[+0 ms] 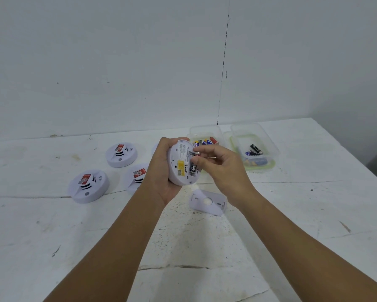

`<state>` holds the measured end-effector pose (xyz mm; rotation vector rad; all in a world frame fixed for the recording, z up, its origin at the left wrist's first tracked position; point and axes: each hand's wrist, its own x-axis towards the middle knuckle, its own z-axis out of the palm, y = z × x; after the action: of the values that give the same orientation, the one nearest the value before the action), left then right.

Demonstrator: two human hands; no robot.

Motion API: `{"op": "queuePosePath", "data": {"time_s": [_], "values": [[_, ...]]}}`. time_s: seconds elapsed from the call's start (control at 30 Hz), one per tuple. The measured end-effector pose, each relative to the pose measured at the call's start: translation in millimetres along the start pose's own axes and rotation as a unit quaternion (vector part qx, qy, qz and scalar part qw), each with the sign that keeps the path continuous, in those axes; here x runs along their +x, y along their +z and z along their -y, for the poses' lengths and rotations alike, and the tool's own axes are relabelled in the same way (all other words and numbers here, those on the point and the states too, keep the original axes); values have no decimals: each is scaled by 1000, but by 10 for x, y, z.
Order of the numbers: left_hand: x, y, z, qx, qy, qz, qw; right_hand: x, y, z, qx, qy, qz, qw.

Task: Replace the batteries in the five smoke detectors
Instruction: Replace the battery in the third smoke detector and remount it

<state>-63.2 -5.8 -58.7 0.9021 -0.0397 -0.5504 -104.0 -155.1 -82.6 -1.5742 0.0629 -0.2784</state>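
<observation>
right hand [221,164] pinching battery [196,154]

bare workroom: plain white wall [117,62], scuffed white table [205,247], sorted battery tubs [268,147].

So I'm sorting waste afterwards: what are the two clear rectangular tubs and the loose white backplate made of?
Clear rectangular tubs: apparently thin glossy plastic, since batteries show through the walls. Loose white backplate: seemingly matte moulded plastic, with cut-out holes.

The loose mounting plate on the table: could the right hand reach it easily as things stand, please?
Probably yes: the mounting plate lies uncovered just below the right hand, though its fingers are busy at a battery in the detector.
</observation>
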Motion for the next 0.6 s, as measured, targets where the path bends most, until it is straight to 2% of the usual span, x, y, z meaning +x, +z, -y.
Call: {"op": "queuePosePath", "data": {"time_s": [0.13,0.6], "values": [[3,-13,-5,9,6,-9,1000,0,-12,-9,27,2,21,999],[7,-17,-26,17,16,-41,999,44,-38,-42,10,-8,33,999]]}}
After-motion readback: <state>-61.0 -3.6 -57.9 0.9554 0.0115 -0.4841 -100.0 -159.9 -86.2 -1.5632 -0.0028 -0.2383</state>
